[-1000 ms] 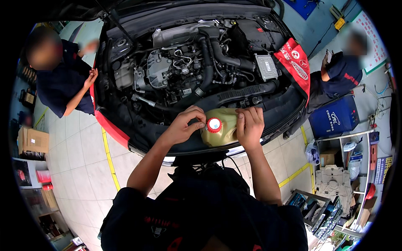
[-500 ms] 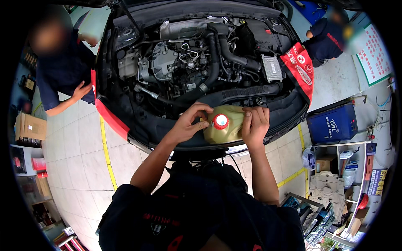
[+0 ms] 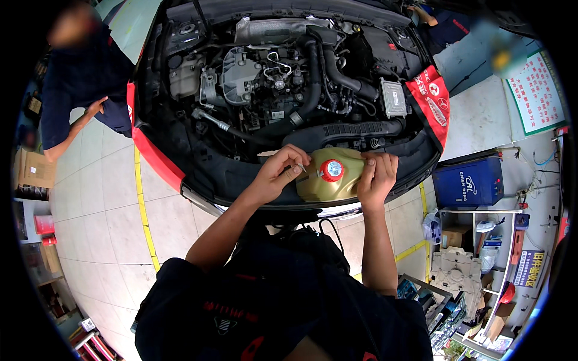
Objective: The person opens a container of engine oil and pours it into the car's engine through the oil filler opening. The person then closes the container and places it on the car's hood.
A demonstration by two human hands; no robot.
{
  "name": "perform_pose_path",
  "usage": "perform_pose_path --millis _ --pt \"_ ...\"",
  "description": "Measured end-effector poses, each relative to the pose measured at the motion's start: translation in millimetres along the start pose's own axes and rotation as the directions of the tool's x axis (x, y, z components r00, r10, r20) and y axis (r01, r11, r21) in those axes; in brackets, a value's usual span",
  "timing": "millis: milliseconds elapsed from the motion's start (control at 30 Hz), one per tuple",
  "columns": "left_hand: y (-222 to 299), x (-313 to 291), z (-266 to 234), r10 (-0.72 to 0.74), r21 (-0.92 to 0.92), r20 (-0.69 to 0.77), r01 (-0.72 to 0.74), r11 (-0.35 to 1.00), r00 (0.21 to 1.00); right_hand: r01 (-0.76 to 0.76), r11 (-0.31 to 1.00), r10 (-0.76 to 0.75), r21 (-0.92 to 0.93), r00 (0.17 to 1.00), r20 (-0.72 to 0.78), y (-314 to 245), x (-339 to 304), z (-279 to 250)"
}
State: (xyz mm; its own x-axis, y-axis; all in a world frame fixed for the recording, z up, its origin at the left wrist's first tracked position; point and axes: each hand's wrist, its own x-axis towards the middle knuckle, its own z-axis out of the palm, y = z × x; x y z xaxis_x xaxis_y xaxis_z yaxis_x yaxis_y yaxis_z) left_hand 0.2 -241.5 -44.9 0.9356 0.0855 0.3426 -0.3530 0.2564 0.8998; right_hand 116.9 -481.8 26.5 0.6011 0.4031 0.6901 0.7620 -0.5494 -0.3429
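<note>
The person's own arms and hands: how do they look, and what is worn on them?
The left hand and right hand wear no gloves. The forearms are bare below short, very dark fabric sleeves. The matching shirt bears red chest markings.

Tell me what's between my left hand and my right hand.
In the head view, a gold jug with a red cap sits between your left hand and right hand.

Blue case [image 3: 490, 178] near white shelf [image 3: 481, 211]; cardboard box [image 3: 37, 169] far left.
</note>
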Motion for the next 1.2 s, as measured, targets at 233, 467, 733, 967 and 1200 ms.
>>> perform_pose_path --millis 233,467,733,967,1200 --pt "21 -5 59 0.165 0.396 -0.262 -0.05 0.917 0.951 -0.006 1.0 0.006 -0.015 1.0 -0.021 -2 1 1" --pt "15 -7 66 0.357 0.566 -0.257 -0.16 0.809 0.898 -0.009 1.0 0.008 -0.018 0.999 -0.031 -1 0 2" --pt "20 -3 63 0.525 0.704 -0.18 -0.264 0.66 0.832 -0.009 1.0 0.009 0.003 0.999 -0.034 2 -2 5" --pt "16 -2 69 0.584 0.754 -0.187 -0.266 0.601 0.79 0.012 1.0 -0.012 0.008 0.999 -0.039 3 -2 6" --pt "23 -1 65 0.609 0.836 -0.154 -0.226 0.5 0.778 0.022 0.999 -0.021 0.023 0.999 -0.041 6 -3 6"
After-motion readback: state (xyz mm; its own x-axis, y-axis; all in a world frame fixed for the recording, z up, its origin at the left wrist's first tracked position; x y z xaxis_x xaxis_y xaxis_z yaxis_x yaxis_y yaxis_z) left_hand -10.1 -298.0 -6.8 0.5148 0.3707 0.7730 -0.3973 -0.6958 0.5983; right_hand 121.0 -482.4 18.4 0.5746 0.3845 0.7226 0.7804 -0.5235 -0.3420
